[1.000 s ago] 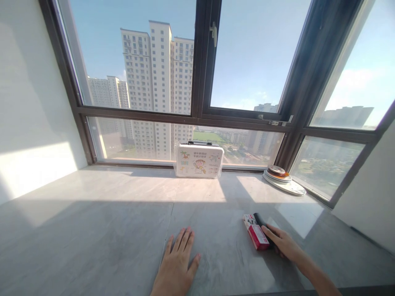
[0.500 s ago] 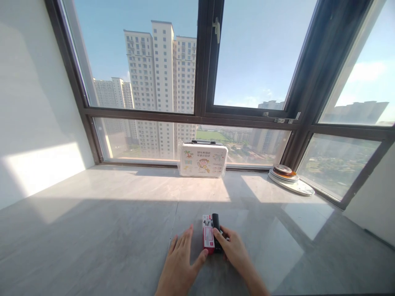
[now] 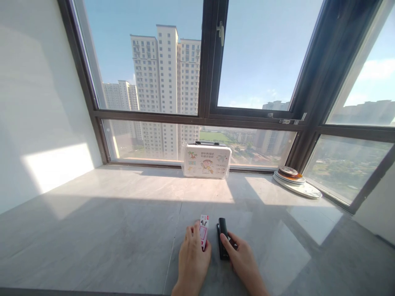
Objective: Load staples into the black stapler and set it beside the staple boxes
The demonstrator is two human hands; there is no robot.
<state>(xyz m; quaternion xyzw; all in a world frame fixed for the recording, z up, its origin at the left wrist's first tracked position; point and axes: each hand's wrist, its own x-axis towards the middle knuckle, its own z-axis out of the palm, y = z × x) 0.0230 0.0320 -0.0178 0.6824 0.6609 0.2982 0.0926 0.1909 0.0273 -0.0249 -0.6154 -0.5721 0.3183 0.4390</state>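
Observation:
On the grey stone sill (image 3: 108,230), close to me, stand a small red and white box (image 3: 203,231) and a black oblong object (image 3: 222,242), now a short gap apart. My left hand (image 3: 193,263) has its fingers closed round the lower part of the box and holds it on its narrow edge. Just to the right, my right hand (image 3: 243,263) rests beside the black object, fingers curled against its near end and right side.
A white case with cartoon pictures (image 3: 207,160) stands against the window at the back. A stack of plates (image 3: 295,181) sits at the back right. White walls close the sill on the left and right, dark window frames behind.
My right hand slid the box and black object from the right to the middle. My left hand then took the box and parted it from the black object.

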